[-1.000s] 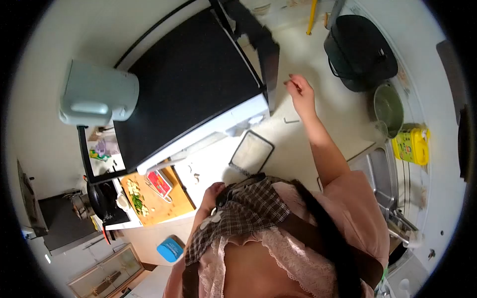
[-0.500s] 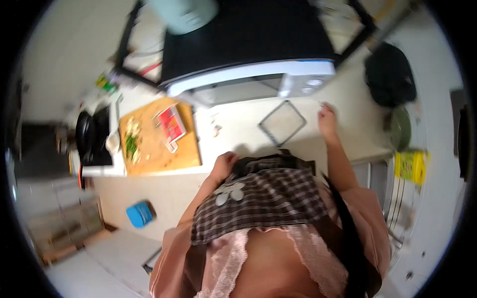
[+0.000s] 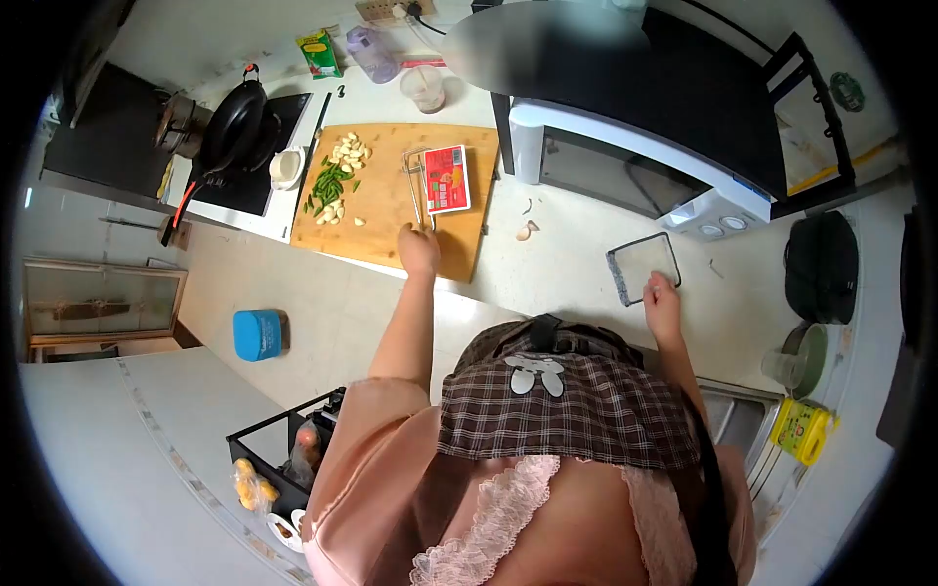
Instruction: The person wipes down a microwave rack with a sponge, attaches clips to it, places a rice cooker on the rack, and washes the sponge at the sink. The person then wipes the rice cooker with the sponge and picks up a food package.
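White counter runs around the cutting board, its near edge on the right hidden behind the person's checked apron. Right of and beyond the board, a white microwave sits under a black top, which a blurred grey shape partly covers, too smeared to name. The wooden cutting board itself carries chopped green and pale pieces along its left side. Well to its right lies a dark-edged rectangular frame, its left side speckled grey; what fills its middle is hard to make out. On the board's right half rests a flat pack with a red label and pale rim, the print too small to read. At the board's near edge, the left hand has its fingers curled by a slim metal utensil; its near end is hidden, so whether they grip it I cannot tell. Far right of the board, the right hand bends its fingers over the frame's near corner; whether they pinch it I cannot tell.
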`<state>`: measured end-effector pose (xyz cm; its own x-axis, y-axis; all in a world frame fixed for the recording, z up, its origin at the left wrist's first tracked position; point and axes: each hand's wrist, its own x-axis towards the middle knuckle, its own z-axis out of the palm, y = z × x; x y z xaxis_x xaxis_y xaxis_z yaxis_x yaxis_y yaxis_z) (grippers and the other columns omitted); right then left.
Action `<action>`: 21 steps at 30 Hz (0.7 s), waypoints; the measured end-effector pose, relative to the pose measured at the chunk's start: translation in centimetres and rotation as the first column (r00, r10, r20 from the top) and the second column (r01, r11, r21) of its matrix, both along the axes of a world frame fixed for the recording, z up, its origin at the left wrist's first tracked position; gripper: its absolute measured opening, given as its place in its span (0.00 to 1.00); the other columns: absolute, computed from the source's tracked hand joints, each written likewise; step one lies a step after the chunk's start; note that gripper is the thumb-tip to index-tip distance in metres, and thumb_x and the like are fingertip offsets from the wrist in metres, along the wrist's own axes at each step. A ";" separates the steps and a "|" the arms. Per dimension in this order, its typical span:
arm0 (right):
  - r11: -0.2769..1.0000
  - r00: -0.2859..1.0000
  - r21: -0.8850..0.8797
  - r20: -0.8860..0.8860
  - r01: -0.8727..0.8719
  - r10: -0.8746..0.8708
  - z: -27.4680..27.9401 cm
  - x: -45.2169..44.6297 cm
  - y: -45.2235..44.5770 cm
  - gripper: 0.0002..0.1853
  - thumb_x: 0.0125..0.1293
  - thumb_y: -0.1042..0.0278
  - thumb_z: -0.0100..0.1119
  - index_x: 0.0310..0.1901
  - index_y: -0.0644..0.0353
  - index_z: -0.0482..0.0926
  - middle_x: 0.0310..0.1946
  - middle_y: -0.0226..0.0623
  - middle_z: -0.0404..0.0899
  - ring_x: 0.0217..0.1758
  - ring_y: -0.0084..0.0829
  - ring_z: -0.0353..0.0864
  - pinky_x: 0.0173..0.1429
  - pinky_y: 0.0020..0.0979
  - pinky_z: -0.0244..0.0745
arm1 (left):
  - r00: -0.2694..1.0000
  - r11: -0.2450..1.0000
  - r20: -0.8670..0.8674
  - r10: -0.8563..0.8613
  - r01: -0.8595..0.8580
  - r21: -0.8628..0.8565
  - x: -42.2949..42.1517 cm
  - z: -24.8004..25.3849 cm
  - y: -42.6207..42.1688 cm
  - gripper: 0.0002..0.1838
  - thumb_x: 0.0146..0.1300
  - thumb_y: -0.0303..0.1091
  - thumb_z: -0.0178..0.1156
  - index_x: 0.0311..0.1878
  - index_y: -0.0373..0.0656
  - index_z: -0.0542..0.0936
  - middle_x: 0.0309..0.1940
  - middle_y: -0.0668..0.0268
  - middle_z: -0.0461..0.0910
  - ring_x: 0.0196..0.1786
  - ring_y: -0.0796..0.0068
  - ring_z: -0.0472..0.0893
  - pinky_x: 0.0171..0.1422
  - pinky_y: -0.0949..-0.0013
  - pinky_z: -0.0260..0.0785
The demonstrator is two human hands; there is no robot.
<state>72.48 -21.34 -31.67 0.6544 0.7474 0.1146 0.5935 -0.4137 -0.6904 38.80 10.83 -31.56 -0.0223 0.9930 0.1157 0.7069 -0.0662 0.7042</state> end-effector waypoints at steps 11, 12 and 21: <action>0.996 0.979 -0.075 -0.201 -0.037 0.021 1.9 -0.9 -2.4 0.12 0.58 0.75 0.54 0.44 0.66 0.74 0.34 0.48 0.77 0.33 0.41 0.79 0.37 0.33 0.73 | 0.902 0.967 0.404 0.151 -0.051 -0.248 -1.8 0.6 4.6 0.08 0.68 0.31 0.43 0.36 0.36 0.66 0.22 0.62 0.74 0.20 0.76 0.74 0.24 0.73 0.67; 0.995 0.989 -0.076 -0.141 -0.064 0.053 1.9 -0.8 -2.6 0.11 0.59 0.75 0.54 0.44 0.67 0.74 0.33 0.44 0.78 0.31 0.32 0.77 0.35 0.29 0.72 | 0.888 0.987 0.440 0.136 -0.083 -0.136 -2.2 1.2 4.6 0.08 0.68 0.32 0.44 0.36 0.36 0.67 0.21 0.64 0.73 0.20 0.77 0.72 0.24 0.74 0.66; 0.995 0.903 0.059 -0.418 -0.079 0.097 6.4 -2.0 0.7 0.10 0.62 0.72 0.53 0.43 0.67 0.76 0.30 0.40 0.79 0.30 0.26 0.79 0.35 0.26 0.72 | 0.647 0.998 0.759 -0.065 0.052 0.041 -0.2 12.6 -2.3 0.10 0.68 0.37 0.50 0.40 0.39 0.73 0.19 0.74 0.64 0.20 0.89 0.62 0.21 0.83 0.52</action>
<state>70.50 -20.60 -25.23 0.5803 0.8047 -0.1253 0.2781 -0.3403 -0.8982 38.63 8.52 -19.00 -0.0511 0.9938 0.0986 -0.0813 -0.1026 0.9914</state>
